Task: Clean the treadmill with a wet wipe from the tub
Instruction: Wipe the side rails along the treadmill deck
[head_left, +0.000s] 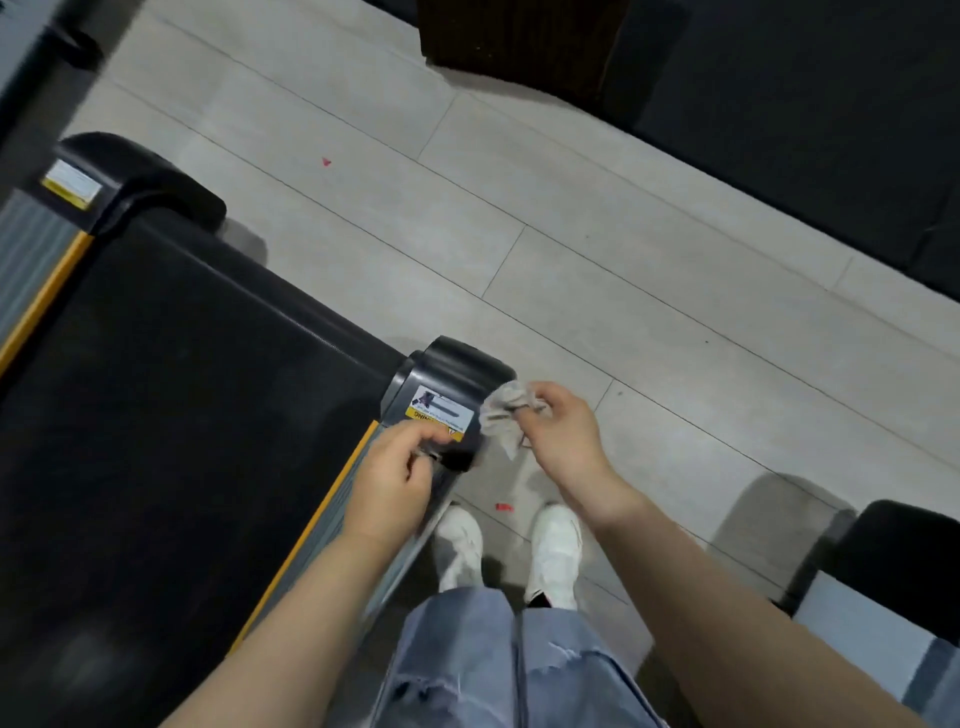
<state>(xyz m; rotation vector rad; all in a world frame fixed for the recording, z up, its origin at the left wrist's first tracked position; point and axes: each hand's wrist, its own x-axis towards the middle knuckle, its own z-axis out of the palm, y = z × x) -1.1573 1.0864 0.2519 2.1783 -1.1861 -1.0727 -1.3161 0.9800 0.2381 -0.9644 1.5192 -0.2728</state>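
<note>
**Dirty wipe in the right hand at the treadmill's rear corner**

The person is standing on the pale tiled floor (519, 218) beside the treadmill (171, 395), looking down at its rear end. The right hand (558, 431) is holding a crumpled, greyed wet wipe (506, 410) in a closed grip, fingers curled round it, with a loose corner of the wipe hanging below the fingers. The wipe is hovering just beside the black end cap (457, 374) at the near rear corner of the deck, above the floor.

The left hand (395, 478) is hanging over the same corner, just under the warning label (441, 413) on the cap. Its fingers are curling inward and seem to be pinching something small and dark, but motion blur is making it impossible to tell what, or whether the grip is really holding anything.

White shoes (553, 551) and light blue jeans (498, 665) are showing below the hands. A small red scrap (503, 507) is lying on the floor between the shoes.
</note>
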